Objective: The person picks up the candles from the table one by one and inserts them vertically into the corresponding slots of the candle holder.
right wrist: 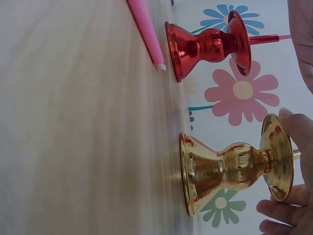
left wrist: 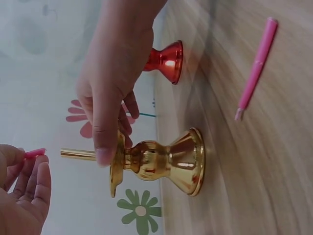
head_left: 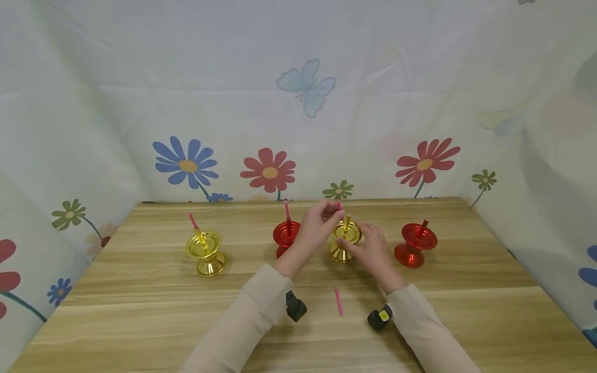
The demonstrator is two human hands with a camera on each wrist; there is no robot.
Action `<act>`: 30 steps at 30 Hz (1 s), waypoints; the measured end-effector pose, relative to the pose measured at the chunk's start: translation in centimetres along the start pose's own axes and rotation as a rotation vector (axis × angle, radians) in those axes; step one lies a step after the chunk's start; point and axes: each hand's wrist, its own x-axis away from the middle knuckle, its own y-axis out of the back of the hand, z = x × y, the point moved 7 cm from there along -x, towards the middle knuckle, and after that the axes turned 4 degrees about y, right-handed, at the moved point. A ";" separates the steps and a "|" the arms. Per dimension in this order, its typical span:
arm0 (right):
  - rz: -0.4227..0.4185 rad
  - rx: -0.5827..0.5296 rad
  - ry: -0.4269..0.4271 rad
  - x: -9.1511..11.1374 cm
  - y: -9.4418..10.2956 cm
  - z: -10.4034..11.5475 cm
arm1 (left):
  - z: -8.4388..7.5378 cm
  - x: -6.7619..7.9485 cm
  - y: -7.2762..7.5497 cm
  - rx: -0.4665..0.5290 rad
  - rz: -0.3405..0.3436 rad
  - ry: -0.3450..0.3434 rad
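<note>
My left hand (head_left: 311, 230) pinches a pink candle (left wrist: 35, 152) between thumb and fingertips. The candle is apart from the upright tube (left wrist: 77, 154) of the gold candle holder (head_left: 342, 255), beside its upper end. With thumb and fingers at the rim of the dish (right wrist: 279, 159), my right hand (head_left: 374, 252) holds that holder, whose base stands on the table. Most of the pinched candle is hidden by my left fingers. A second pink candle (head_left: 338, 300) lies on the table between my forearms.
Left of my hands, a red candle holder (head_left: 282, 234) and a gold one (head_left: 205, 246) each bear a pink candle. At the right stands another red candle holder (head_left: 412, 246), its tube bare. Flowered cloth (head_left: 364, 129) hangs behind the wooden table (head_left: 252, 228).
</note>
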 end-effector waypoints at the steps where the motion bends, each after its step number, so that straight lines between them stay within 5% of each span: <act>1: -0.001 -0.001 -0.001 0.0 0.1 -0.1 | -0.2 -0.2 -0.1 -0.001 0.001 0.001; 10: -0.007 -0.006 -0.001 0.0 0.4 -0.4 | -0.8 -1.9 -0.5 -0.022 0.006 0.000; 30: 0.003 0.000 -0.003 -0.1 -0.2 -0.1 | 0.0 -2.4 -1.1 -0.072 0.029 -0.019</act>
